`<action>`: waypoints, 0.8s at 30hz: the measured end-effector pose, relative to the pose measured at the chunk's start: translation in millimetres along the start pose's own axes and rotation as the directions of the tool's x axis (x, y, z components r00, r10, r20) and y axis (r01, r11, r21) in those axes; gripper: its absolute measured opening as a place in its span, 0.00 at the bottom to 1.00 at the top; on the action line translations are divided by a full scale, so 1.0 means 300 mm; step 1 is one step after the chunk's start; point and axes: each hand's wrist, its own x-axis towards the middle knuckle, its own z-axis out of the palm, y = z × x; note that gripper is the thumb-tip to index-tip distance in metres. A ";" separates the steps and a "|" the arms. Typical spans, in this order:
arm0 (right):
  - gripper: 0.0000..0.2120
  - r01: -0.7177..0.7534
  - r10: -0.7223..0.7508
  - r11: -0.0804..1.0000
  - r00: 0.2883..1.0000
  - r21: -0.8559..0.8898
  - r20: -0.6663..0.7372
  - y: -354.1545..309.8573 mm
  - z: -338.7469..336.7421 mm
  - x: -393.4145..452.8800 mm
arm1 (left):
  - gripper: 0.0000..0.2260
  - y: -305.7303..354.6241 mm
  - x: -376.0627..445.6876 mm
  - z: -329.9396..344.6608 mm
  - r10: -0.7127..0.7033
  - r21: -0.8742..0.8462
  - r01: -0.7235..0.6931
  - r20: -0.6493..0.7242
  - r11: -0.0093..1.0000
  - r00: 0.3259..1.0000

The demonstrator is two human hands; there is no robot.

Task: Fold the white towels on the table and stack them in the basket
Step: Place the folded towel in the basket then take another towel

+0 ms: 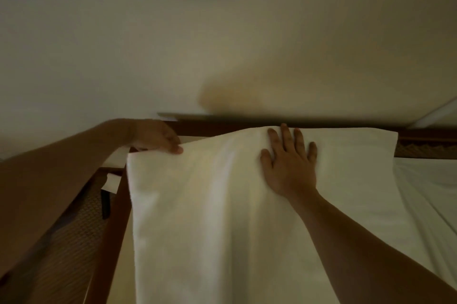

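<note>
1. Head view, dim and a little blurred: a white towel (202,204) lies spread lengthwise, running from the bottom edge of the picture up to a dark wooden rail (222,125) at the far side.
2. Right hand (289,162) is flat on the towel near its far edge, palm down, fingers straight and fanned out, pressing on the cloth and gripping nothing.
3. Left hand (158,138) is at the towel's far left corner, fingers curled with the tips on the cloth edge. It looks like a pinch on that corner, though the blur hides the thumb.
4. The towel's far edge rises in a soft hump between the two hands, with long creases running down its middle towards the camera.
5. To the right of the towel, a white sheet (425,185) lies wrinkled, touching or running under the towel's right side; I cannot tell which.
6. To the left, below the left forearm, a woven cane panel (74,242) in a dark wooden frame sits just beside the towel's left edge.
7. Behind everything, a plain cream wall (173,44) fills the upper half of the picture.
8. No basket shows in this view.
</note>
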 end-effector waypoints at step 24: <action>0.31 -0.023 0.024 0.999 1.000 -0.036 0.017 -0.006 0.000 0.004 | 0.07 -0.176 0.107 -0.009 0.180 0.330 -0.032 -0.429 0.943 0.885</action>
